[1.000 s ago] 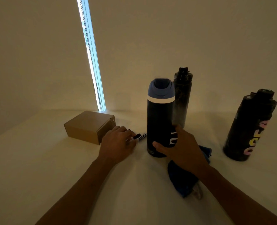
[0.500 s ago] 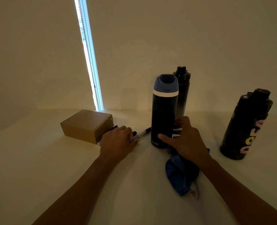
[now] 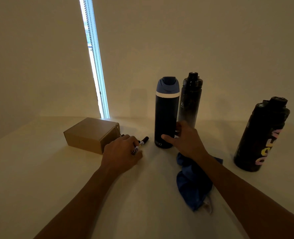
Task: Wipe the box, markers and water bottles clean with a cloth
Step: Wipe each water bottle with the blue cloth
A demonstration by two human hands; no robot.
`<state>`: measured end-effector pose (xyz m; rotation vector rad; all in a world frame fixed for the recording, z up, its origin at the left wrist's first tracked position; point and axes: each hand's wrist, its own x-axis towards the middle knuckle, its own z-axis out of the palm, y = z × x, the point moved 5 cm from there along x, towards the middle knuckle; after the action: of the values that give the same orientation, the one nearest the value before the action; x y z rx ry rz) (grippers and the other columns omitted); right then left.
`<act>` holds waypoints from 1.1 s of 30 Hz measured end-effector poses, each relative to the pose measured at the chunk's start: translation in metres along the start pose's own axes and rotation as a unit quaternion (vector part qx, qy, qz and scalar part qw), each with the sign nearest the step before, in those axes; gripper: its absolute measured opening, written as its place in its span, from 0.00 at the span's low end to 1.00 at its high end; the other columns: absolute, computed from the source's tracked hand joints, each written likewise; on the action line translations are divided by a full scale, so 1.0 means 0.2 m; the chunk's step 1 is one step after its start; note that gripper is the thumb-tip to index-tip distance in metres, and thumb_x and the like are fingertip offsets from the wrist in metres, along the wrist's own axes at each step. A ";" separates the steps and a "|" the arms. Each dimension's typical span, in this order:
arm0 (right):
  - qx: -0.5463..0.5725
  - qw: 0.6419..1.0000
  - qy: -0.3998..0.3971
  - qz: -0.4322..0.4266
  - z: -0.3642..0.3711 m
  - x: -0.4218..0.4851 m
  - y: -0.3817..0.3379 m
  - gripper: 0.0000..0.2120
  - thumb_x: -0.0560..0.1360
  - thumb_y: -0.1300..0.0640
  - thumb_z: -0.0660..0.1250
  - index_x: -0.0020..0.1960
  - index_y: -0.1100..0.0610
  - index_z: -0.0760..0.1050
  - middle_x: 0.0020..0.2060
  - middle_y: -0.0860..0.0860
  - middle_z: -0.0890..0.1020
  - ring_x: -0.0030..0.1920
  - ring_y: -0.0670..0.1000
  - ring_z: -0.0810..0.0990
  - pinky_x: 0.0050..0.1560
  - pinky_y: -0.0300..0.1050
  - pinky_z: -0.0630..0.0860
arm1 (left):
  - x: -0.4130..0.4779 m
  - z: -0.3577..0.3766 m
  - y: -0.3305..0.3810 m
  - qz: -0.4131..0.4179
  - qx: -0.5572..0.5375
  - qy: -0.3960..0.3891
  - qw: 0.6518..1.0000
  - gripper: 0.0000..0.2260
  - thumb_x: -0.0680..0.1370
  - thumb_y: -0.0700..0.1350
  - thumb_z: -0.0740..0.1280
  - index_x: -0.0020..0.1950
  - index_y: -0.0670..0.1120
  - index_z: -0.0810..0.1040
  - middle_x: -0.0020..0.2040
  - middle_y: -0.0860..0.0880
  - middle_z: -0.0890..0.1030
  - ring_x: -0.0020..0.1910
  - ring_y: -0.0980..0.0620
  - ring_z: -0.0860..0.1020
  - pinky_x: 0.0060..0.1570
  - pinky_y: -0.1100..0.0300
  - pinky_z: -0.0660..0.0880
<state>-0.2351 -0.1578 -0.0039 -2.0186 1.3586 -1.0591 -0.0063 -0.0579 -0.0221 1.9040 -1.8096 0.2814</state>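
A dark bottle with a blue lid (image 3: 166,116) stands upright on the white table (image 3: 39,169); my right hand (image 3: 184,140) grips its lower part, thumb in front. Right behind it stands a slim black bottle (image 3: 191,100). A wide black bottle with coloured letters (image 3: 261,135) stands apart at the right. A blue cloth (image 3: 192,185) lies crumpled under my right wrist. My left hand (image 3: 122,154) rests curled over the markers (image 3: 142,142), beside a brown cardboard box (image 3: 91,133). Only the marker tips show past my fingers.
A pale wall or blind rises just behind the table, with a bright vertical gap and bead chains (image 3: 94,57) at the left of centre.
My right hand has slid the blue-lidded bottle back and set it beside the slim black bottle. My left hand stays on the markers, which have shifted slightly.
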 end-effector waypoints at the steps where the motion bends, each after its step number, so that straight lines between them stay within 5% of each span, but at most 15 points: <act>1: 0.005 1.000 0.002 -0.002 0.02 0.01 0.00 0.34 0.68 0.39 0.77 0.67 0.52 0.69 0.61 0.47 0.80 0.59 0.48 0.80 0.58 0.45 0.79 | 0.00 0.00 0.01 0.009 0.002 0.002 1.000 0.13 0.75 0.65 0.68 0.56 0.61 0.79 0.50 0.61 0.78 0.49 0.59 0.78 0.44 0.57 0.78; 7: 0.024 1.000 0.017 0.011 0.16 0.09 0.00 0.34 0.69 0.39 0.76 0.69 0.51 0.70 0.62 0.48 0.80 0.60 0.49 0.80 0.59 0.51 0.80 | 0.00 0.02 0.04 0.034 -0.027 -0.012 0.999 0.14 0.78 0.63 0.68 0.60 0.60 0.79 0.54 0.61 0.79 0.50 0.61 0.77 0.47 0.62 0.77; 16: -0.006 1.000 0.006 0.005 0.21 0.14 -0.03 0.36 0.71 0.36 0.72 0.73 0.52 0.68 0.64 0.50 0.79 0.60 0.51 0.80 0.59 0.52 0.80 | -0.01 -0.01 -0.01 0.009 -0.042 -0.003 0.999 0.06 0.78 0.53 0.71 0.54 0.59 0.82 0.47 0.61 0.78 0.44 0.59 0.79 0.36 0.70 0.65; 22: -0.004 0.987 0.156 0.038 -0.13 0.04 0.08 0.14 0.71 0.40 0.74 0.43 0.49 0.76 0.36 0.43 0.81 0.38 0.43 0.80 0.41 0.38 0.75 | 0.01 0.00 -0.01 0.010 -0.041 0.002 0.999 0.07 0.79 0.52 0.71 0.56 0.57 0.83 0.49 0.59 0.80 0.43 0.60 0.77 0.39 0.67 0.69; 29: 0.034 0.981 0.107 0.161 -0.28 0.09 0.41 0.32 0.65 0.42 0.80 0.59 0.57 0.70 0.52 0.53 0.80 0.50 0.51 0.80 0.42 0.41 0.73 | 0.02 0.03 0.02 0.025 -0.074 0.010 0.997 0.08 0.80 0.57 0.71 0.57 0.57 0.82 0.50 0.59 0.82 0.44 0.60 0.78 0.48 0.62 0.78; 33: 0.039 0.983 0.109 0.143 -0.28 0.14 0.43 0.41 0.63 0.41 0.81 0.66 0.57 0.68 0.58 0.52 0.77 0.51 0.49 0.78 0.39 0.38 0.72 | 0.02 0.01 0.01 0.020 -0.069 0.054 0.996 0.05 0.81 0.58 0.70 0.53 0.59 0.82 0.40 0.62 0.76 0.37 0.61 0.77 0.40 0.68 0.73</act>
<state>-0.3217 -0.2151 -0.0254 -1.6268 1.6323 -1.2025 -0.0076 -0.0622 -0.0208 1.7269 -1.7497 0.2601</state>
